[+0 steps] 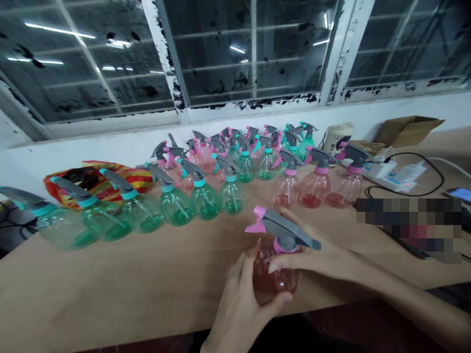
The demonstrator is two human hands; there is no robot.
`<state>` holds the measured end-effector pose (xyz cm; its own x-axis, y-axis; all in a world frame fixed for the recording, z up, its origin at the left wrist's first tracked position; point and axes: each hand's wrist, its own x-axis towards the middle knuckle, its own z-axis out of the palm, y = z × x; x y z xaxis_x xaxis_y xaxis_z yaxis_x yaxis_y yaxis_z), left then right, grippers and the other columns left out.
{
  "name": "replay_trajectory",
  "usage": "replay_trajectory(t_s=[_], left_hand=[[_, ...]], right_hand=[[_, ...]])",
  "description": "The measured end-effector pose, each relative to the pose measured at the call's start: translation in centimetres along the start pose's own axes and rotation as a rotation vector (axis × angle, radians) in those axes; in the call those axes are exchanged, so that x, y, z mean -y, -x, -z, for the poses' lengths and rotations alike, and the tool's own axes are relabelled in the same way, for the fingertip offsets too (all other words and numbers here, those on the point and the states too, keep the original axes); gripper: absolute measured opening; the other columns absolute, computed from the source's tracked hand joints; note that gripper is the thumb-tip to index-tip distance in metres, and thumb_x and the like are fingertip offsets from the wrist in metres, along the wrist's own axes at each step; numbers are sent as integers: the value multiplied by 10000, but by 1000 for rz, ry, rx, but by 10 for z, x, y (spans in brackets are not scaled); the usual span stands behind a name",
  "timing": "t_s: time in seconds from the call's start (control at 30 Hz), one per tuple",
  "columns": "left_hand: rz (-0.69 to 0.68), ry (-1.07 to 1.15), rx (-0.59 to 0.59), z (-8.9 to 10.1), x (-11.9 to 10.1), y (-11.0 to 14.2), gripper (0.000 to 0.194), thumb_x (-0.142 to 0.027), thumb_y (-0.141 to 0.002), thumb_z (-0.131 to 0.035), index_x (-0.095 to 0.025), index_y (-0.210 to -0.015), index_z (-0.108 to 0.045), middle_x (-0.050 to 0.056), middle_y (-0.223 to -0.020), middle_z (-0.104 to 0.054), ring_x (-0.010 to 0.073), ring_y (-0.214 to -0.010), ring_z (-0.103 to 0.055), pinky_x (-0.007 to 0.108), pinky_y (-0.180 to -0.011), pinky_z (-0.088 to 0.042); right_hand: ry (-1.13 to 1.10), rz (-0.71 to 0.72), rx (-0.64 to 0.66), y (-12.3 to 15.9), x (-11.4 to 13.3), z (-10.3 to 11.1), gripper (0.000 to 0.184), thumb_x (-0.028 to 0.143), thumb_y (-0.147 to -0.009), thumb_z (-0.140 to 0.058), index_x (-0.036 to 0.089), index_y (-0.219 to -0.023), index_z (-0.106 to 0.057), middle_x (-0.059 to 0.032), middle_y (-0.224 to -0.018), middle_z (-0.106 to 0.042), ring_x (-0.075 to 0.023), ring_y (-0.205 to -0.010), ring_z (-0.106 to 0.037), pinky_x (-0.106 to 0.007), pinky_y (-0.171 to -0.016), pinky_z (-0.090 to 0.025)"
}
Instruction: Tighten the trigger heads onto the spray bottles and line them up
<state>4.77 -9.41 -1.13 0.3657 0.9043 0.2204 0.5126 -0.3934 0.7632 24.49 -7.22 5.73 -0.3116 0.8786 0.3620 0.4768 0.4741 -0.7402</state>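
Note:
A plastic spray bottle (275,277) with red-tinted liquid, a pink collar and a grey-and-pink trigger head (283,228) is held above the table's front edge. My left hand (239,304) cups the bottle's body from below and the near side. My right hand (309,255) comes in from the right, its fingers wrapped around the bottle just under the collar. Both hands hide much of the bottle. Rows of similar spray bottles stand beyond them, green ones with teal collars (206,203) and pink-tinted ones with pink collars (312,186).
The bottles stand on a light wooden table (110,279) below a white sill and paint-chipped windows (239,49). A striped plastic bag (99,181) lies at left. At right are a power strip (390,174), cables, a cardboard box (406,130) and a phone (458,194).

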Motion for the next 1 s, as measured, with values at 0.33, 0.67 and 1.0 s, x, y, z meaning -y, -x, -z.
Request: replay_trajectory(t_s=[0.33,0.67,1.0], left_hand=[[-33,-272,67,21,0,-2,842,-508,-784,-709,-269,-1479,-296,127,-1380,-556,346,-1236,-552,511,-917,-540],[-171,-650,-50,28,57,4,756,-509,-887,-580,-170,-1489,-270,178,-1536,-349,336,-1404,-337,564,-1079,-368],[-192,-666,-46,29,57,4,684,-487,-885,-590,-175,-1445,-350,169,-1520,-382,341,-1383,-376,548,-1056,-410]], right_hand=[[-283,74,-92,-25,4,-25,224,336,-848,-605,304,-1060,-668,-8,-1007,-728,-205,-905,-700,-350,-796,-582],[-159,72,-140,-46,-12,-23,138,351,-862,-586,247,-904,-666,1,-790,-674,-177,-738,-654,-332,-713,-534],[-109,80,-177,-48,-13,-25,184,400,-875,-594,236,-803,-638,-5,-784,-670,-170,-729,-652,-316,-692,-531]])
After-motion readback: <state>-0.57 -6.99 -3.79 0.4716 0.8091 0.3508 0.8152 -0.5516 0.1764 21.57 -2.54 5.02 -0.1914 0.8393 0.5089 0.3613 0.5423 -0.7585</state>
